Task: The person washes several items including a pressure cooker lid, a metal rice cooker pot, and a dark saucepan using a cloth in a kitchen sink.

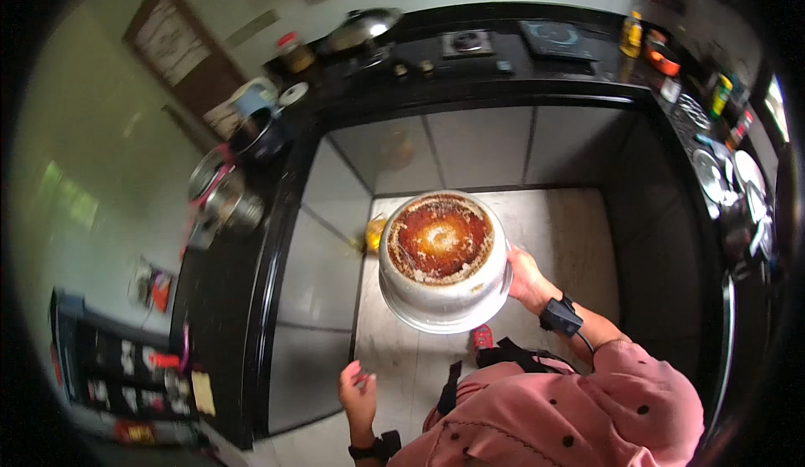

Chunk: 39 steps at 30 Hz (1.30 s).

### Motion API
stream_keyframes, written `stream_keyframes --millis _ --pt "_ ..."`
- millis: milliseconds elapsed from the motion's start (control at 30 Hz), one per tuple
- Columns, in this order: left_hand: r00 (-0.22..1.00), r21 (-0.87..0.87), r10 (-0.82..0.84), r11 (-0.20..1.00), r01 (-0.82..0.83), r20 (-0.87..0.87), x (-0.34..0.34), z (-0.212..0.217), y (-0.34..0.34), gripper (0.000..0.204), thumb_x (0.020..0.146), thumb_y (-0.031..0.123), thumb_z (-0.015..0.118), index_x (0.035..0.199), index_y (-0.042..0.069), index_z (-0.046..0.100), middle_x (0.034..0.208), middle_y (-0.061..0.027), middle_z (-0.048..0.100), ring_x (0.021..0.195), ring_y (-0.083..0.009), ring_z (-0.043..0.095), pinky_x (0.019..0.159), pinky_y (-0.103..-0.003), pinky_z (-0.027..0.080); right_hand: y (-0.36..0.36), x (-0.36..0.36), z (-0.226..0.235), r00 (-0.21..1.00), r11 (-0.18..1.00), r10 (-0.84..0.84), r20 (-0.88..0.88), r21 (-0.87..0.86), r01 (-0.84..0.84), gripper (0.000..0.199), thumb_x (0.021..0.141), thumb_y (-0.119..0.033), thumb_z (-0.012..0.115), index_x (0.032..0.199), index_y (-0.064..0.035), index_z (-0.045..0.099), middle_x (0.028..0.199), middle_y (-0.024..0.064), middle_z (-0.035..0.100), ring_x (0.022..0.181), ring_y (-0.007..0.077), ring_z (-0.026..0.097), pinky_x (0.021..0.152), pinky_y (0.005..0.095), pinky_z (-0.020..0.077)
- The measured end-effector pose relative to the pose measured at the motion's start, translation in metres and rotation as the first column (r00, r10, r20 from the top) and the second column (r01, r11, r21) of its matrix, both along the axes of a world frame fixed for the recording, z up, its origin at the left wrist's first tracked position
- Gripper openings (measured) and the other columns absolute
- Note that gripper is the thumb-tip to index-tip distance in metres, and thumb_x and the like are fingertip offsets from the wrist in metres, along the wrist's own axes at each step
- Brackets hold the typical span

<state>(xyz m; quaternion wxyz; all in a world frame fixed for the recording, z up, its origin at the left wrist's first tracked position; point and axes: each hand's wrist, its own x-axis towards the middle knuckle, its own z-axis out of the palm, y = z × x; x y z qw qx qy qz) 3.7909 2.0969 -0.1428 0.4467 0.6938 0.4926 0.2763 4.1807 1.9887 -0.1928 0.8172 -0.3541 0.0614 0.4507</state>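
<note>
A silvery metal cooking pot [447, 295] is held up in the middle of the head view, tipped so that its underside faces me. That underside is scorched brown and orange with a pale crusty ring. My right hand [526, 277] grips the pot at its right side; part of the fingers is hidden behind the rim. Lower left, my left hand [358, 391] hangs apart from the pot, fingers loosely bent and parted, with nothing seen in it. Just behind the pot's left side shows a yellow object [374, 234], mostly covered.
Black counters surround the floor [537, 215] on three sides. Along the back stand a lidded pan [365, 27], a gas burner [467, 43], a flat cooktop [557, 39] and an oil bottle [631, 34]. Pots [226, 199] crowd the left counter; metal dishes [738, 182] sit on the right.
</note>
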Motion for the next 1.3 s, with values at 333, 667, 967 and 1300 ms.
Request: stream_keyframes --millis 333,667,967,1300 --pt "0.998 -0.197 0.057 0.979 -0.05 0.03 0.028 -0.048 0.121 0.029 0.076 -0.002 0.062 0.104 -0.001 0.058 0.09 -0.0067 0.059 0.07 -0.011 0.056 0.054 -0.024 0.049 0.017 0.15 0.035 0.846 0.848 -0.53 0.052 0.008 0.53 0.034 0.095 -0.007 0.032 0.125 0.0015 0.046 0.119 0.0178 0.056 0.109 0.0301 0.055 0.092 0.0465 0.0461" --pt "0.798 -0.108 -0.602 0.796 0.596 -0.032 0.177 -0.088 0.324 0.034 0.09 0.012 0.058 0.12 -0.002 0.049 0.113 -0.0138 0.057 0.096 -0.0234 0.055 0.077 -0.035 0.05 -0.014 0.204 0.04 0.31 0.31 -0.951 -0.003 -0.088 0.947 0.03 0.083 0.001 0.05 0.112 0.0057 0.056 0.106 0.016 0.062 0.095 0.0277 0.061 0.084 0.0418 0.0516" --pt "0.509 -0.197 -0.861 0.497 0.845 0.013 0.394 -0.198 0.49 0.032 0.086 0.006 0.063 0.114 -0.003 0.052 0.106 -0.0141 0.06 0.096 -0.0211 0.058 0.081 -0.032 0.05 0.008 0.21 -0.001 -0.183 -0.175 -0.957 0.225 0.055 0.983 0.035 0.079 -0.001 0.053 0.112 0.0078 0.055 0.104 0.0182 0.061 0.092 0.0314 0.062 0.081 0.0464 0.0541" --pt "0.328 -0.437 -0.929 0.226 0.871 0.173 0.471 -0.422 0.582 0.036 0.086 0.01 0.061 0.118 -0.003 0.049 0.104 -0.0154 0.062 0.091 -0.0231 0.061 0.074 -0.032 0.051 0.011 0.215 -0.008 -0.668 -0.579 -0.694 0.271 0.341 0.74 0.034 0.079 -0.003 0.056 0.112 0.0045 0.056 0.105 0.0158 0.062 0.096 0.0318 0.061 0.085 0.0461 0.0514"
